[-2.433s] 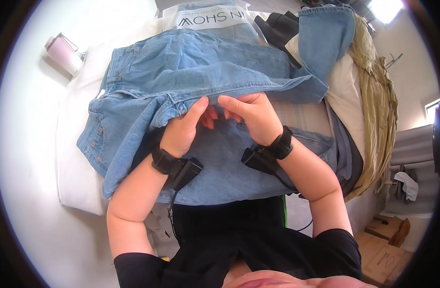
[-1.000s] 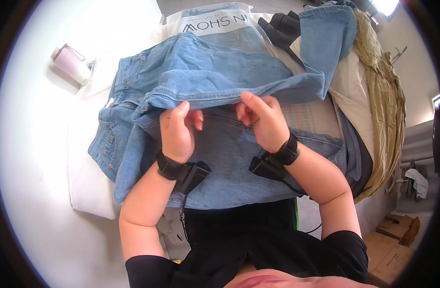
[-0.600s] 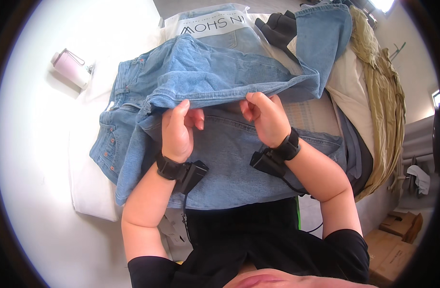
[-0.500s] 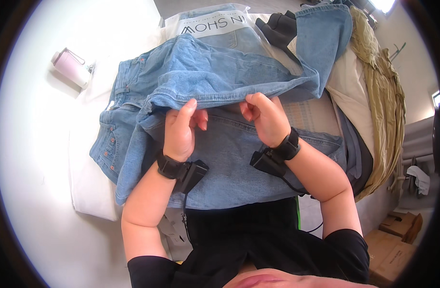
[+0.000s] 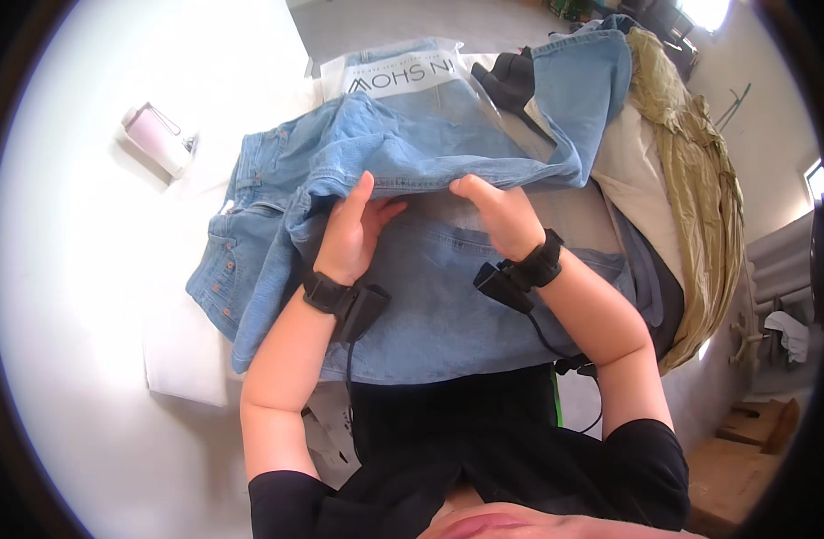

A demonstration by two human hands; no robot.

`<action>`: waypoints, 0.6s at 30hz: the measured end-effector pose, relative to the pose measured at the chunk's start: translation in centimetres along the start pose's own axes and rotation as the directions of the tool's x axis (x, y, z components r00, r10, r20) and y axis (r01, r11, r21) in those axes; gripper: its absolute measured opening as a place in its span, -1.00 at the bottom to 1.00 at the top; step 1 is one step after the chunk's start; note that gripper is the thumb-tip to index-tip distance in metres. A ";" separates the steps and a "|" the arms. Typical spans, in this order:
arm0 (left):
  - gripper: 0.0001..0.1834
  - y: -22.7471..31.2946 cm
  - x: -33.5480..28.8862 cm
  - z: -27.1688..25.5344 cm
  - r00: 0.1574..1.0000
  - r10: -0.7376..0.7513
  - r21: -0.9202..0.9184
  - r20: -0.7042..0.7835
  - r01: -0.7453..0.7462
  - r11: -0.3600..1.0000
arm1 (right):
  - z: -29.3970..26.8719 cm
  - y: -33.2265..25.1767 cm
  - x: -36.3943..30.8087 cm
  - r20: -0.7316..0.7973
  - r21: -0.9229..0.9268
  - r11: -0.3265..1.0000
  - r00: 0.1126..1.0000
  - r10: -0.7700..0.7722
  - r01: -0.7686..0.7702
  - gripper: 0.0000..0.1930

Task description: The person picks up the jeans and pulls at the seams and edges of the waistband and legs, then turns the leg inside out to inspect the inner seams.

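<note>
Because my left hand (image 5: 350, 237) is spread and only my right hand (image 5: 511, 221) pinches the jeans (image 5: 421, 153), they could slip.

Jeans (image 5: 412, 135), blue denim, one pair, spread out, a leg lifted. Left hand (image 5: 349, 232): thumb over the leg's edge, fingers spread below; grip unclear. Right hand (image 5: 504, 216): pinches the same edge. Black wrist straps (image 5: 327, 294), two. Pink bottle (image 5: 156, 136), looped, far left. Clear garment bag (image 5: 396, 83), behind the jeans. Crinkled olive cloth (image 5: 699, 198), right.
</note>
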State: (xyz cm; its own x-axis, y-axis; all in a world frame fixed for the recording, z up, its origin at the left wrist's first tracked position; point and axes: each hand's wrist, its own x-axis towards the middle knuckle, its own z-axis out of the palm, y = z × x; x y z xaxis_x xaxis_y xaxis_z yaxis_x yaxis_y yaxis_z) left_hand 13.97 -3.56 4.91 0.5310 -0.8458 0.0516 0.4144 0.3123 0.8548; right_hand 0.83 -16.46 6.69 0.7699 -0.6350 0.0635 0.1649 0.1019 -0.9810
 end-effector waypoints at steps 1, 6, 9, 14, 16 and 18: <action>-0.63 0.1 0.3 0.3 0.999 -0.027 -0.093 -0.037 0.023 0.995 | 0.0 -0.4 -0.1 -0.034 -0.107 0.993 0.998 0.051 -0.054 -0.81; -0.63 -0.4 1.8 1.7 0.995 -0.075 -0.159 -0.071 0.063 0.985 | -1.3 -0.6 0.1 -0.038 -0.092 0.995 0.999 0.029 -0.033 -0.80; -0.61 -1.8 1.9 1.6 0.992 -0.091 -0.224 -0.092 0.068 0.972 | -1.9 0.9 0.3 -0.077 0.029 0.995 0.992 0.102 -0.100 -0.81; -0.56 -3.2 1.1 0.6 0.987 -0.105 -0.335 -0.120 0.059 0.940 | -3.2 2.8 0.8 0.012 0.059 0.915 0.917 0.400 -0.400 -0.80; -0.58 -2.7 0.9 1.0 0.990 -0.104 -0.358 -0.093 0.065 0.931 | -2.4 1.9 -0.1 0.060 0.131 0.919 0.928 0.367 -0.372 -0.81; -0.68 -2.8 0.9 0.9 0.980 -0.122 -0.293 -0.159 0.071 0.954 | -2.4 1.9 -0.1 0.105 0.206 0.918 0.940 0.323 -0.339 -0.81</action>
State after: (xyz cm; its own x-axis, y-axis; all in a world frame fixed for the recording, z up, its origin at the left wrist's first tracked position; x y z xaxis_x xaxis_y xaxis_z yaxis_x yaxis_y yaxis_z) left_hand 12.63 -5.60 3.03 0.5876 -0.7977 -0.1359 0.6491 0.3644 0.6678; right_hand -0.42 -18.08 4.39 0.8420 -0.4840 -0.2383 0.0174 0.4659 -0.8846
